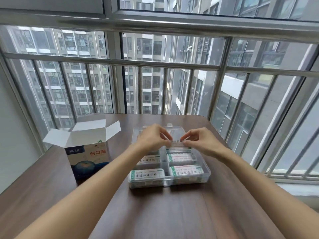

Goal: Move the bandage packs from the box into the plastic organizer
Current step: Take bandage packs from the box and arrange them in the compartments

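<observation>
Now, sitting on the dark brown wooden table (172,213), the open white-and-blue cardboard box (88,156) is standing just left of the clear plastic compartment organizer (205,171), which is already holding several packs. Both hands are hovering over its far right compartment: the left hand (151,137) and right hand (202,140) are each pinching an end of a thin white bandage pack (176,143). It is looking light, flat and bendy, so gripping the short ends should be keeping it level.

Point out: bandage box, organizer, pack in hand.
bandage box (89,163), head view, printed front face
organizer (206,173), head view, right wall
pack in hand (176,144), head view, white middle between both hands
</observation>
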{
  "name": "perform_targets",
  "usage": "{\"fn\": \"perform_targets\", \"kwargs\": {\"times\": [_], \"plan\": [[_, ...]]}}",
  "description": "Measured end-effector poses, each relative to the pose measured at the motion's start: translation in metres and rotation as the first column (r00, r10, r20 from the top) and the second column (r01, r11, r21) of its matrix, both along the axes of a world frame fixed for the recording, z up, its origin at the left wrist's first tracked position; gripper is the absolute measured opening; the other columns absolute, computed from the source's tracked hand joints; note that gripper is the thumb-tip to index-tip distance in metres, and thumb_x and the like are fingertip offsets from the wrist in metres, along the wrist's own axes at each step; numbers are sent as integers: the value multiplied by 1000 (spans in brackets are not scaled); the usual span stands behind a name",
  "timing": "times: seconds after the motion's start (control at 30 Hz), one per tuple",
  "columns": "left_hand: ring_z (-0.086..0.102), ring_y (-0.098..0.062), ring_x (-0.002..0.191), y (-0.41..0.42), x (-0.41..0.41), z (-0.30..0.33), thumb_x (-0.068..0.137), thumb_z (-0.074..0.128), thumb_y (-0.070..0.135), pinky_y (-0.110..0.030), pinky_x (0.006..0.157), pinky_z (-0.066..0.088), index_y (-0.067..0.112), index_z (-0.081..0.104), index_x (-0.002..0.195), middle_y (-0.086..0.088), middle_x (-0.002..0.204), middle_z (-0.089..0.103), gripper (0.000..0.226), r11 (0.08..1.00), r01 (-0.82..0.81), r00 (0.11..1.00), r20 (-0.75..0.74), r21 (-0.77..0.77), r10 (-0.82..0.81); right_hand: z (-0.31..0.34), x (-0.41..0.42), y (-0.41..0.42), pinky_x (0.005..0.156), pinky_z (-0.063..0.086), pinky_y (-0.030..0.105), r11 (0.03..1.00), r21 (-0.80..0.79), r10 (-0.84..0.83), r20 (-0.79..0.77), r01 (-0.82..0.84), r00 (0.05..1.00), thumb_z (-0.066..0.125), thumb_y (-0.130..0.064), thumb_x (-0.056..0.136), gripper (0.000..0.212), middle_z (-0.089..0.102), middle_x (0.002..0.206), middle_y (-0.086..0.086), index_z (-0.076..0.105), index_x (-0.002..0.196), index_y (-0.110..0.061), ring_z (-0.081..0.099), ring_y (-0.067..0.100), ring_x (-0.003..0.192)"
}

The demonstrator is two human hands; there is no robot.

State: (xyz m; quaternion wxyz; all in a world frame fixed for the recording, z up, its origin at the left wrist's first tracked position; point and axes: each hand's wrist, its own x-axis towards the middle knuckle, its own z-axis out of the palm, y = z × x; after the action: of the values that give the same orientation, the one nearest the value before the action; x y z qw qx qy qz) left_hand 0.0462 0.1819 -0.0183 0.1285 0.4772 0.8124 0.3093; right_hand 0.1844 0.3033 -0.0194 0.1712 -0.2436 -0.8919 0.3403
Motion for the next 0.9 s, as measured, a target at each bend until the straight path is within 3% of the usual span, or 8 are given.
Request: {"fn": "perform_targets", "kwargs": {"times": [0.1, 0.2, 0.27, 0.37, 0.5, 0.63, 0.77, 0.9], "plan": [[65, -3, 86, -2, -3, 5, 83, 72, 29, -32, 85, 53, 27, 74, 91, 12, 86, 73, 8, 997, 4, 997, -78, -78, -10, -1, -2, 4, 67, 49, 20, 997, 78, 2, 20, -3, 1000, 73, -20, 79, 8, 71, 77, -9, 76, 86, -24, 63, 5, 70], [63, -2, 85, -1, -1, 9, 83, 72, 31, -27, 79, 51, 28, 75, 94, 12, 90, 73, 12, 991, 0, 987, -159, -136, -22, -2, -6, 7, 54, 35, 10, 991, 133, 24, 35, -29, 999, 75, -21, 77, 8, 62, 56, -22, 77, 83, -26, 51, -3, 53], [63, -3, 86, 2, 0, 12, 83, 71, 31, -24, 73, 49, 28, 74, 96, 12, 95, 73, 13, 986, 18, 977, -208, -168, -53, -3, -8, 7, 51, 34, 9, 989, 139, 36, 41, -41, 999, 77, -20, 76, 8, 56, 48, -27, 77, 82, -25, 50, -8, 48], [63, -6, 94, 7, 1, 14, 85, 69, 32, -20, 65, 43, 29, 73, 103, 12, 102, 72, 19, 972, 48, 961, -254, -232, -109, -5, -13, 7, 59, 41, 16, 987, 156, 22, 19, -25, 1000, 80, -18, 71, 13, 64, 62, -19, 76, 79, -27, 53, -5, 53], [63, -13, 100, 13, -1, 12, 85, 68, 34, -31, 83, 51, 33, 73, 102, 10, 105, 71, 18, 952, 47, 947, -291, -302, -139, -5, -16, 9, 63, 44, 21, 987, 159, -22, 24, 18, 999, 82, -19, 67, 16, 65, 66, -17, 72, 74, -30, 56, -4, 60], [64, -12, 97, 17, -2, 13, 84, 68, 30, -28, 76, 50, 33, 74, 100, 9, 100, 73, 17, 940, 48, 945, -291, -338, -152, 1, -12, 21, 64, 44, 24, 975, 196, -138, 178, 102, 974, 83, -32, 67, 17, 60, 67, -15, 75, 81, -27, 55, 2, 68], [63, -3, 78, 16, 1, 21, 84, 68, 28, -20, 54, 39, 32, 74, 100, 11, 99, 73, 18, 923, 48, 943, -287, -382, -167, 2, -17, 28, 74, 55, 33, 964, 222, -228, 388, 149, 893, 79, -44, 69, 32, 71, 89, -5, 77, 90, -20, 62, 12, 81], [54, 5, 57, 17, 4, 26, 84, 67, 22, -18, 51, 38, 30, 74, 101, 9, 98, 73, 20, 907, 57, 941, -281, -417, -188, 6, -23, 23, 66, 41, 29, 956, 244, -267, 489, 164, 830, 74, -40, 75, 42, 58, 93, 2, 66, 103, -10, 54, 21, 85]]}}
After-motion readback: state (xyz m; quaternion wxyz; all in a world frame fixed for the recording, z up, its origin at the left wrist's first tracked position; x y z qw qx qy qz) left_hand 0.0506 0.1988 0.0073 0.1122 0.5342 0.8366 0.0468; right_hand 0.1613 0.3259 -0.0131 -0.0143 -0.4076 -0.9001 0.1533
